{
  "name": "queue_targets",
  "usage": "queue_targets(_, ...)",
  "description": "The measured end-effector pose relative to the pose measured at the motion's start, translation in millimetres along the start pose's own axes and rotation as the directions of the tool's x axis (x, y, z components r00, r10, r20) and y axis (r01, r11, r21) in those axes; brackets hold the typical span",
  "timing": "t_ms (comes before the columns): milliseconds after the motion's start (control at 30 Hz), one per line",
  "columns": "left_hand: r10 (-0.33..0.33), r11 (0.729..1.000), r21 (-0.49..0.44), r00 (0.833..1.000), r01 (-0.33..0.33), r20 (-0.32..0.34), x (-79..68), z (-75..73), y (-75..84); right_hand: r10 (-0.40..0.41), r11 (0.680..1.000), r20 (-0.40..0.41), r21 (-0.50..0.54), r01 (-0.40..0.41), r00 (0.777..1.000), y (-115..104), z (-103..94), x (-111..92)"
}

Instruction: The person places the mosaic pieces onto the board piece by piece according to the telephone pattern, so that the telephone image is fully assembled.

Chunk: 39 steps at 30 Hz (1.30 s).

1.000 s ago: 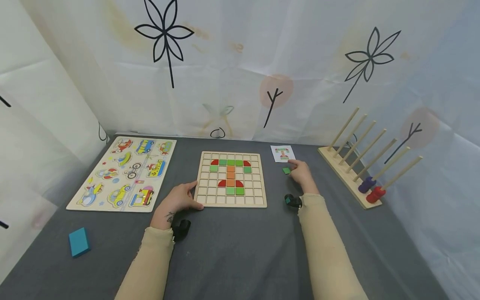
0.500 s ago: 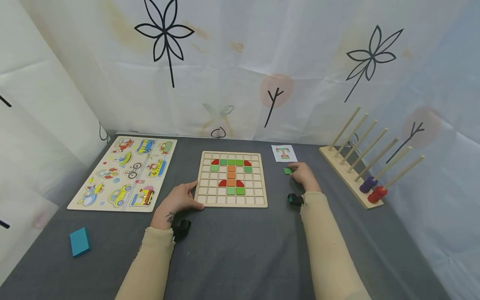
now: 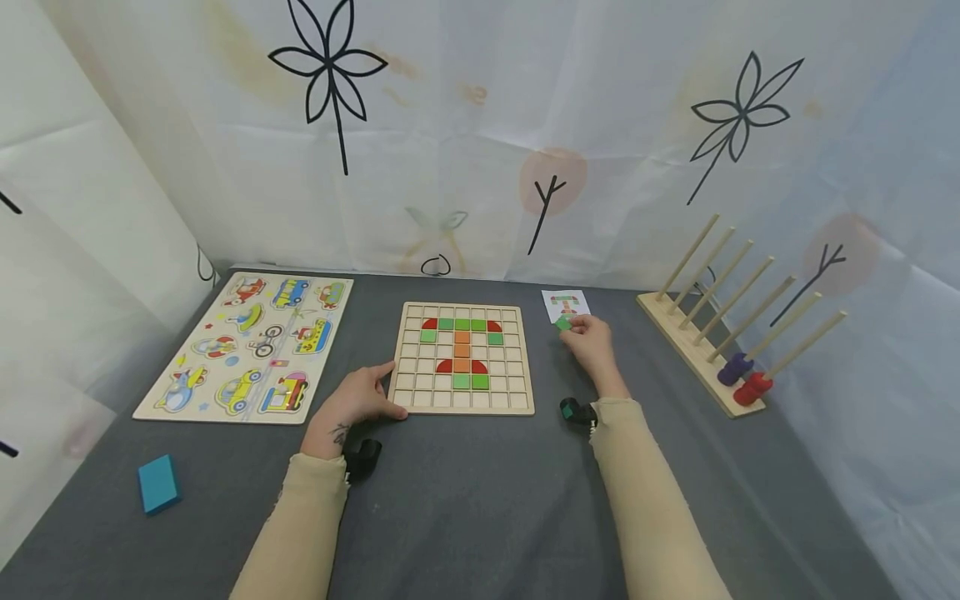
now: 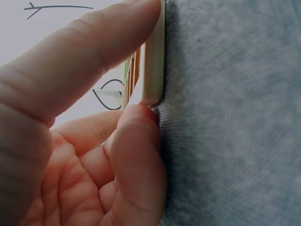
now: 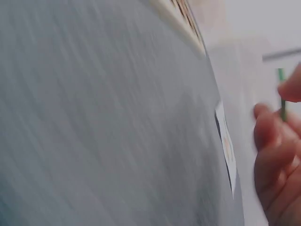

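Between thumb and fingertips, my right hand [image 3: 590,342] pinches a thin green square tile [image 3: 563,322], raised off the table; in the right wrist view the green tile [image 5: 282,94] is seen edge-on. Behind it lies a white pattern card [image 3: 558,302] with a printed red, green and orange figure, partly covered in the head view. My left hand [image 3: 360,396] holds the near left corner of a square wooden grid board [image 3: 506,400], with thumb and curled finger against its edges [image 4: 153,70]. Red, green and orange tiles [image 3: 462,352] form a figure in the board's cells.
A wooden vehicle puzzle [image 3: 247,346] lies left of the board. Nearer on that side is a blue block [image 3: 158,484]. At the right stands a peg rack [image 3: 701,354] with tall rods and purple and red beads. A white printed cloth [image 3: 450,150] rises behind the table.
My right hand has taken the green tile up from the table below the card and moved it left, toward the board. The left hand stays at the board's corner.
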<state>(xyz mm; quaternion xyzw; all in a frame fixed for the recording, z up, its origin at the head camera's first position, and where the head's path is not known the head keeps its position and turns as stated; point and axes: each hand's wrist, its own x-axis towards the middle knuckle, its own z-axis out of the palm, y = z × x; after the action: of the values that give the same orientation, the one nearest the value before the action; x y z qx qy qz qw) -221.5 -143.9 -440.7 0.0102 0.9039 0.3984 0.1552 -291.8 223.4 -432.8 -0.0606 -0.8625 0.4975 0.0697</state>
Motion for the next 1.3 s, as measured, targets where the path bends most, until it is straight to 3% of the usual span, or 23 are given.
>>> queue_targets(67, 0.001, 1.000, 0.000, 1.000, -0.001, 0.001, -0.3, -0.2, 0.1, -0.004, 0.979, -0.012, 0.206, 0.007, 1.000, -5.5, 10.4, -5.3)
queue_targets(200, 0.011, 1.000, 0.000, 1.000, -0.011, 0.001, -0.7, -0.1, -0.2, -0.020, 0.867, 0.050, 0.498, -0.007, 0.999, -16.4, 31.8, -18.3)
queue_targets(333, 0.018, 1.000, 0.004, 1.000, -0.018, -0.001, -0.7, 0.1, -0.6, -0.046, 0.743, 0.152, 0.666, -0.068, 0.987, -27.4, 52.5, -30.9)
queue_targets(367, 0.019, 1.000, 0.005, 1.000, -0.019, -0.001, -0.5, 0.1, -0.8, -0.053, 0.719, 0.176, 0.690, -0.085, 0.983, -30.1, 57.4, -33.8)
queue_targets(433, 0.020, 1.000, 0.006, 1.000, -0.020, -0.001, -0.2, 0.1, -1.1, -0.076, 0.700, 0.221, 0.706, -0.105, 0.972, -35.6, 66.1, -39.3)
queue_targets(567, 0.022, 1.000, 0.006, 1.000, -0.022, -0.002, 0.6, 0.1, -2.0, -0.106, 0.734, 0.302, 0.667, -0.130, 0.947, -45.7, 80.0, -47.6)
queue_targets(633, 0.022, 1.000, 0.005, 1.000, -0.022, -0.001, 0.5, 0.1, -2.1, -0.110, 0.788, 0.341, 0.603, -0.127, 0.934, -49.5, 85.8, -50.6)
queue_targets(700, 0.020, 1.000, 0.001, 1.000, -0.020, 0.000, 0.3, 0.1, -1.9, -0.124, 0.861, 0.378, 0.500, -0.090, 0.917, -53.6, 90.6, -54.5)
queue_targets(767, 0.018, 1.000, -0.002, 1.000, -0.018, 0.001, -0.1, 0.0, -1.3, -0.136, 0.935, 0.411, 0.353, -0.020, 0.901, -56.7, 95.8, -58.1)
queue_targets(833, 0.014, 1.000, -0.001, 1.000, -0.014, -0.001, -0.1, 0.0, -0.9, -0.167, 0.975, 0.438, 0.207, 0.082, 0.884, -60.6, 99.8, -62.6)
queue_targets(900, 0.011, 1.000, 0.002, 1.000, -0.011, -0.002, 0.2, 0.0, -0.5, -0.185, 0.983, 0.457, 0.074, 0.170, 0.870, -64.0, 104.5, -65.7)
queue_targets(1000, 0.008, 1.000, 0.008, 1.000, -0.007, -0.005, 0.7, 0.0, -0.2, -0.195, 0.961, 0.474, -0.084, 0.264, 0.859, -68.8, 109.8, -69.7)
queue_targets(1133, 0.004, 1.000, 0.008, 1.000, -0.004, -0.001, 0.8, 0.1, -0.6, -0.160, 0.927, 0.483, -0.227, 0.299, 0.861, -72.0, 115.2, -72.7)
queue_targets(1300, 0.006, 1.000, 0.005, 1.000, -0.006, 0.001, 0.2, -0.2, -0.5, -0.113, 0.908, 0.485, -0.304, 0.288, 0.867, -72.9, 119.6, -74.2)
